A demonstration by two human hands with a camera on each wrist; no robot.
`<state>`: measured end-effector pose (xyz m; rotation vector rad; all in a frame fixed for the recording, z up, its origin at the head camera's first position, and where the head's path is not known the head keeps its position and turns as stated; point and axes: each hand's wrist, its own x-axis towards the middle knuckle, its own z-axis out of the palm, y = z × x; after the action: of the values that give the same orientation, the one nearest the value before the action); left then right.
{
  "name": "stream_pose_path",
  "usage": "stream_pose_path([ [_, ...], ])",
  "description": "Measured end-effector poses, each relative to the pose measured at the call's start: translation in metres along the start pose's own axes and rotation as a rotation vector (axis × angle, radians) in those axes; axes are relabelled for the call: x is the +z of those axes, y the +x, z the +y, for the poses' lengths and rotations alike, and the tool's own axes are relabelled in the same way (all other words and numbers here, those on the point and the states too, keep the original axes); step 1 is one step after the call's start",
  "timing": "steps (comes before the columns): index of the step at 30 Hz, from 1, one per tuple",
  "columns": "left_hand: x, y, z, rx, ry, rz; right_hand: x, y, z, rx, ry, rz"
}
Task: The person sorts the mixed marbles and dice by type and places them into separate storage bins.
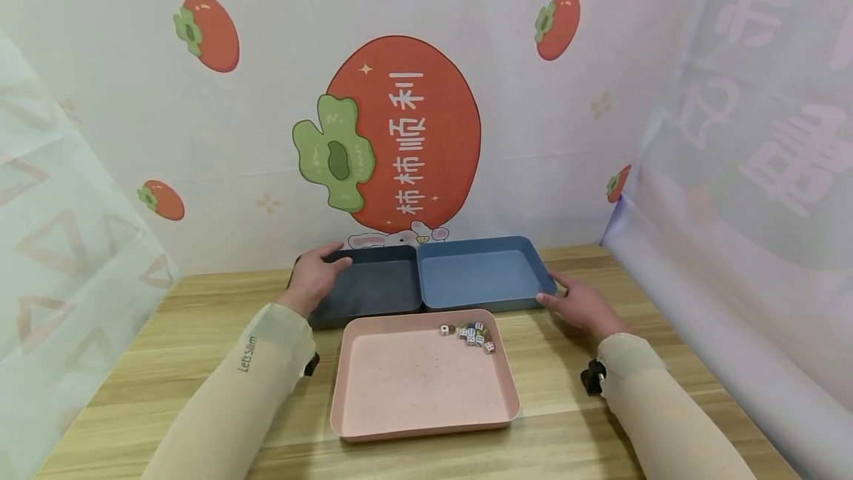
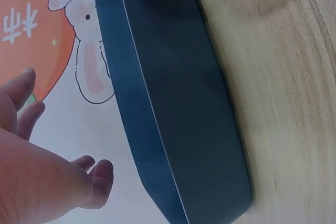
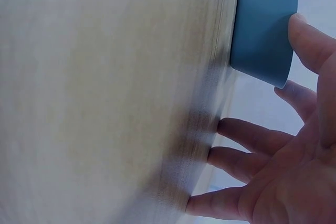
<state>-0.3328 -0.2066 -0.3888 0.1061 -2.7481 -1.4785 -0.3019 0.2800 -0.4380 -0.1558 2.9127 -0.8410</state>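
Note:
Two shallow trays stand side by side at the back of the table, a dark grey one [image 1: 376, 291] on the left and a blue one [image 1: 483, 272] on the right. My left hand [image 1: 315, 276] is at the dark tray's left end, thumb and fingers spread over its rim in the head view. At the blue tray's front right corner is my right hand [image 1: 576, 302]. Its thumb [image 3: 310, 40] touches the rim, and the other fingers [image 3: 254, 135] extend loosely past the corner. In front, a pink tray [image 1: 420, 432] holds several small dice [image 1: 471, 335] in its far right corner.
The wooden table [image 1: 166, 369] runs back to a white cloth backdrop [image 1: 266, 95] printed with persimmons. Another printed cloth [image 1: 753, 191] hangs along the right side, and one more [image 1: 73, 243] along the left. The pink tray's far edge lies close before the two back trays.

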Motion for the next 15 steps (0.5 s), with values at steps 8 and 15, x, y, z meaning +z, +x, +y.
stream_pose_path([
  [8, 0.01, -0.007, 0.014, 0.011, -0.027, -0.046, 0.0, -0.001, 0.001, 0.002, 0.005, 0.001],
  [15, 0.028, -0.018, 0.037, 0.087, -0.087, -0.103, 0.001, 0.002, 0.003, 0.003, -0.001, 0.001],
])
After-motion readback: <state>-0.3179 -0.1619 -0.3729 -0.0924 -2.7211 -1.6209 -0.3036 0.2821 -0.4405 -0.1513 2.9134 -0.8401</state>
